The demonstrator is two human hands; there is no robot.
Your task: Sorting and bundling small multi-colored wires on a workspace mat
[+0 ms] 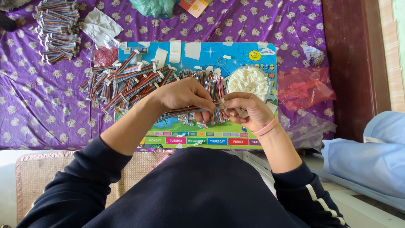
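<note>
Head view: rainbow ribbon cable (185, 111) pinched by left hand (185, 95) and right hand (247, 110), fingers closed, long axis left-right, below bowl (249, 80).

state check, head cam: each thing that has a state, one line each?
left hand: closed on a ribbon cable
right hand: pinching the cable's end
ribbon cable: held level between both hands
bowl: upright, full of white connectors
loose cables: heaped on the board
bundled cables: stacked on the purple cloth
red bag: crumpled, lying flat
board: lying flat, mostly covered
</note>
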